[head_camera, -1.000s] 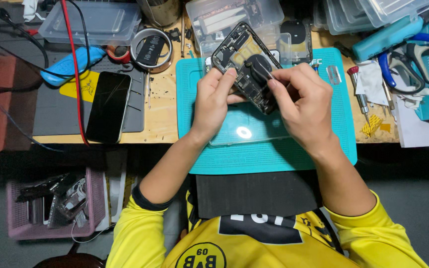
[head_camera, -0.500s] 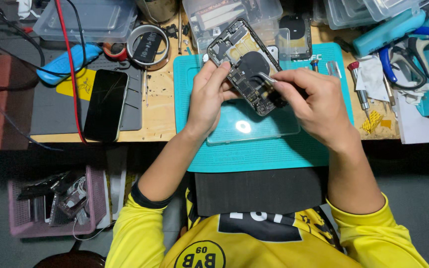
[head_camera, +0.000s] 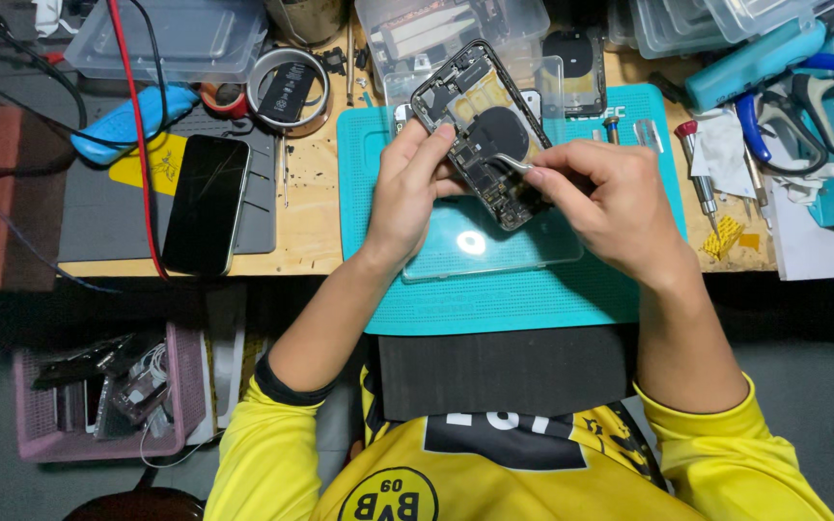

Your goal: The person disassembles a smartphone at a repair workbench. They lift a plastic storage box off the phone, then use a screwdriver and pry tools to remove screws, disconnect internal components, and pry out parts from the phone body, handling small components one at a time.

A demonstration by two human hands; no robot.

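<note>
An opened phone body with its dark insides and a round black coil showing is tilted above the teal work mat. My left hand grips its left edge, thumb on the rim. My right hand holds thin metal tweezers, whose tip touches the parts in the phone's lower half. Under both hands a clear plastic sheet lies on the mat.
A dark phone screen lies on a grey pad at the left, next to a red cable and a tape roll. Clear plastic boxes line the back. Screwdrivers and blue-handled scissors lie at the right. A pink basket sits below the desk.
The phone body has tilted and shifted slightly to the left in my left hand. My right hand has moved down and right, with the tweezers still at the phone's insides.
</note>
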